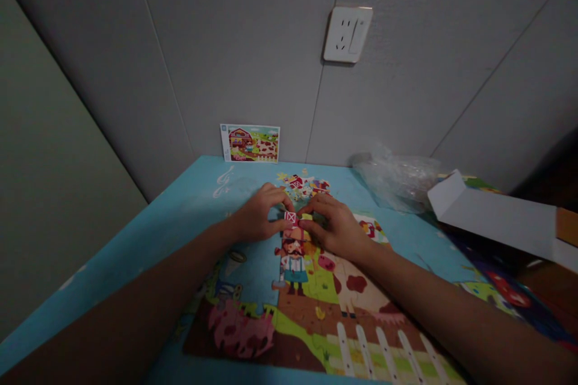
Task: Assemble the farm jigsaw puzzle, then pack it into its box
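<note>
A partly joined farm jigsaw puzzle point(302, 325) lies in front of me, showing a farmer, a spotted cow, a pig and a white fence. At its upper edge, a red puzzle piece point(290, 216) with a white-crossed window sits above the farmer's hat. My left hand point(261, 213) pinches this piece from the left with thumb and forefinger. From the other side, my right hand point(336, 225) has its thumb and fingers closed at the piece's right edge. Just beyond my hands is a heap of loose puzzle pieces point(307, 185).
A picture card point(253, 144) of the farm scene leans against the wall. Crumpled clear plastic point(397, 177) lies at the back right, beside an opened box point(497, 213). The blue tabletop point(180, 210) meets a grey wall with a socket point(347, 35).
</note>
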Demonstrator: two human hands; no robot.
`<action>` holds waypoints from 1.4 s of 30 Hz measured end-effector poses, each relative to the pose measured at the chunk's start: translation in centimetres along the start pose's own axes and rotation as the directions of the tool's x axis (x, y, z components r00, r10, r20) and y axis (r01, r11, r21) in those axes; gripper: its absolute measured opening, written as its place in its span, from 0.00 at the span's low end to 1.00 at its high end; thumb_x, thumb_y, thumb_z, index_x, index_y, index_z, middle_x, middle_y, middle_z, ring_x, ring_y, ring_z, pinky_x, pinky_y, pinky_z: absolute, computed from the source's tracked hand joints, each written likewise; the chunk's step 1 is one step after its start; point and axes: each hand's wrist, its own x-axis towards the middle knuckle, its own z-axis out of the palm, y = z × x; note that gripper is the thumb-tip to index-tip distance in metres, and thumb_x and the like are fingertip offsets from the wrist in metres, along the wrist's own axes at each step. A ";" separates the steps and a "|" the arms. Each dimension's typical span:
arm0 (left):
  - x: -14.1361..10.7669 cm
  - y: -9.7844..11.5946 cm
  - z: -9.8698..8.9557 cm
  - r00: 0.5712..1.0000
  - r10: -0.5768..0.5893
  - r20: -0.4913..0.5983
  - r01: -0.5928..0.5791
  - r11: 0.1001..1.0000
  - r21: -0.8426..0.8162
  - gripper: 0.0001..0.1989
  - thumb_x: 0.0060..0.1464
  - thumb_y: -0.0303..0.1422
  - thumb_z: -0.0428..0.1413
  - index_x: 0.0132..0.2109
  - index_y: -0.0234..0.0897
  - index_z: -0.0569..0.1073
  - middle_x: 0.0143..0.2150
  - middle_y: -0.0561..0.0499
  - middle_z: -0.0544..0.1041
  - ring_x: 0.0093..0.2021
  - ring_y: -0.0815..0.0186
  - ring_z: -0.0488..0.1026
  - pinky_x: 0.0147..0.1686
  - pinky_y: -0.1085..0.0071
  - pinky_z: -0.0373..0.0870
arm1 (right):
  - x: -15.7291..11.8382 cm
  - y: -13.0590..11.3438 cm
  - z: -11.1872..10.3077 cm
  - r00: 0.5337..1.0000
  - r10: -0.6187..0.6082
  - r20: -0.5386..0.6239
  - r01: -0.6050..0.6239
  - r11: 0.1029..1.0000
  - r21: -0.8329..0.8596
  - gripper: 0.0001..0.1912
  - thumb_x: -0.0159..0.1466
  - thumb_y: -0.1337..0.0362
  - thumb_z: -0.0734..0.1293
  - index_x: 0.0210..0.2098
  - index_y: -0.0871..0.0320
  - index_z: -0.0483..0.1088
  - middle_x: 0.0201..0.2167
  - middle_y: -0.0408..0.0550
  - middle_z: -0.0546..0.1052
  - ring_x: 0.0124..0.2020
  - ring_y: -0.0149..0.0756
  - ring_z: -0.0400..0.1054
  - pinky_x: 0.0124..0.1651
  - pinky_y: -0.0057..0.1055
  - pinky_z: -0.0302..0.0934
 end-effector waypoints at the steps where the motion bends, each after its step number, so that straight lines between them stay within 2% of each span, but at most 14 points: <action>1: 0.0 0.0 0.0 1.000 0.006 -0.002 -0.006 1.000 0.013 0.07 0.49 0.31 0.61 0.36 0.36 0.72 0.39 0.49 0.75 0.45 0.61 0.67 0.51 0.61 0.62 | 0.0 0.0 0.0 1.000 -0.001 -0.007 0.001 1.000 -0.011 0.06 0.61 0.64 0.68 0.37 0.58 0.74 0.35 0.50 0.70 0.39 0.39 0.65 0.44 0.37 0.61; 5: 0.0 -0.2 0.3 0.998 -0.057 0.018 0.055 0.994 0.089 0.09 0.47 0.34 0.63 0.36 0.37 0.74 0.51 0.45 0.71 0.54 0.56 0.62 0.57 0.56 0.57 | 0.1 -0.1 0.1 0.999 0.034 -0.015 -0.035 0.997 -0.070 0.08 0.59 0.64 0.69 0.39 0.57 0.72 0.43 0.53 0.65 0.46 0.43 0.62 0.50 0.42 0.60; 9: -0.3 -0.8 0.7 0.977 -0.190 0.092 0.173 0.970 0.168 0.18 0.47 0.38 0.63 0.47 0.40 0.74 0.59 0.42 0.65 0.61 0.50 0.56 0.59 0.48 0.52 | 0.1 -0.1 0.2 0.992 0.114 -0.056 -0.119 0.989 -0.085 0.22 0.52 0.64 0.73 0.45 0.59 0.66 0.47 0.56 0.63 0.48 0.45 0.60 0.52 0.44 0.60; 11: -0.5 -1.0 0.8 0.969 -0.217 0.116 0.195 0.966 0.170 0.21 0.48 0.39 0.62 0.50 0.41 0.73 0.60 0.42 0.64 0.62 0.49 0.54 0.59 0.48 0.52 | 0.1 -0.1 0.1 0.992 0.106 -0.063 -0.112 0.989 -0.097 0.23 0.52 0.63 0.73 0.45 0.59 0.64 0.47 0.57 0.64 0.49 0.46 0.60 0.51 0.44 0.60; 15: -0.5 -1.1 0.7 0.975 -0.185 0.124 0.166 0.975 0.148 0.15 0.49 0.38 0.62 0.45 0.42 0.76 0.59 0.43 0.65 0.62 0.50 0.55 0.60 0.49 0.52 | 0.0 -0.3 -0.1 0.995 0.006 -0.096 -0.014 0.996 -0.084 0.17 0.57 0.68 0.67 0.45 0.58 0.63 0.42 0.53 0.69 0.44 0.43 0.63 0.48 0.42 0.60; 18: -0.5 -0.9 0.6 0.984 -0.139 0.113 0.125 0.985 0.120 0.10 0.50 0.36 0.61 0.41 0.43 0.77 0.58 0.45 0.67 0.60 0.52 0.56 0.60 0.50 0.52 | 0.0 -0.6 -0.4 0.990 -0.031 -0.138 0.023 0.998 -0.060 0.08 0.59 0.72 0.62 0.38 0.57 0.64 0.35 0.49 0.71 0.38 0.39 0.64 0.42 0.37 0.60; 24: -0.5 -0.8 0.5 0.987 -0.119 0.110 0.106 0.987 0.119 0.11 0.49 0.38 0.62 0.41 0.43 0.77 0.56 0.45 0.68 0.60 0.53 0.57 0.60 0.50 0.53 | 0.1 -0.6 -0.4 0.992 -0.094 0.089 0.103 0.988 -0.111 0.07 0.57 0.71 0.65 0.36 0.58 0.71 0.36 0.50 0.73 0.41 0.41 0.64 0.47 0.40 0.57; 27: -0.5 -0.9 0.6 0.988 -0.119 0.097 0.108 0.987 0.117 0.13 0.47 0.38 0.63 0.41 0.42 0.76 0.55 0.45 0.69 0.59 0.54 0.58 0.60 0.52 0.54 | 0.2 -0.3 -0.2 0.989 -0.082 0.123 0.096 0.988 -0.117 0.05 0.58 0.72 0.64 0.31 0.58 0.72 0.31 0.49 0.72 0.38 0.39 0.64 0.46 0.38 0.57; 32: -0.5 -1.0 0.6 0.990 -0.111 0.088 0.101 0.988 0.116 0.14 0.46 0.41 0.64 0.39 0.41 0.77 0.54 0.45 0.69 0.58 0.55 0.60 0.60 0.54 0.55 | 0.0 -0.3 -0.3 0.990 -0.041 0.135 0.061 0.987 -0.152 0.05 0.57 0.70 0.65 0.33 0.59 0.73 0.31 0.49 0.71 0.38 0.40 0.64 0.44 0.38 0.58; 34: -0.5 -1.0 0.6 0.990 -0.106 0.089 0.095 0.988 0.122 0.14 0.46 0.42 0.64 0.38 0.40 0.77 0.54 0.45 0.69 0.57 0.55 0.60 0.59 0.54 0.55 | 0.0 -0.5 -0.4 0.994 -0.043 0.102 0.058 0.987 -0.152 0.06 0.57 0.70 0.65 0.34 0.59 0.72 0.32 0.50 0.71 0.38 0.40 0.64 0.44 0.38 0.59; 36: -0.5 -1.1 0.6 0.990 -0.106 0.091 0.093 0.987 0.134 0.13 0.46 0.42 0.64 0.37 0.39 0.77 0.54 0.44 0.69 0.58 0.54 0.59 0.59 0.54 0.55 | -0.1 -0.8 -0.5 0.997 -0.070 -0.017 0.068 0.990 -0.127 0.07 0.58 0.72 0.63 0.36 0.59 0.70 0.34 0.51 0.71 0.39 0.40 0.64 0.44 0.37 0.59; 39: -0.6 -1.1 0.6 0.990 -0.105 0.094 0.089 0.984 0.156 0.14 0.46 0.42 0.64 0.36 0.39 0.77 0.54 0.44 0.69 0.58 0.54 0.59 0.59 0.53 0.55 | -0.2 -1.1 -0.7 0.971 -0.124 -0.205 0.110 0.991 -0.077 0.06 0.60 0.73 0.61 0.33 0.58 0.67 0.33 0.50 0.71 0.38 0.38 0.65 0.42 0.35 0.60; 40: -0.6 -1.1 0.6 0.990 -0.104 0.098 0.087 0.983 0.162 0.13 0.46 0.42 0.64 0.37 0.39 0.77 0.54 0.44 0.69 0.58 0.54 0.59 0.59 0.53 0.55 | -0.2 -1.1 -0.7 0.973 -0.129 -0.192 0.119 0.991 -0.062 0.06 0.59 0.74 0.61 0.31 0.58 0.67 0.31 0.49 0.72 0.36 0.37 0.65 0.41 0.33 0.60; 42: -0.5 -1.1 0.6 0.988 -0.107 0.108 0.088 0.982 0.166 0.13 0.47 0.42 0.63 0.37 0.40 0.78 0.54 0.44 0.68 0.58 0.53 0.58 0.59 0.53 0.54 | -0.2 -1.1 -0.6 0.995 -0.092 -0.047 0.090 0.996 -0.028 0.07 0.58 0.74 0.62 0.29 0.58 0.67 0.27 0.46 0.72 0.31 0.34 0.65 0.36 0.30 0.59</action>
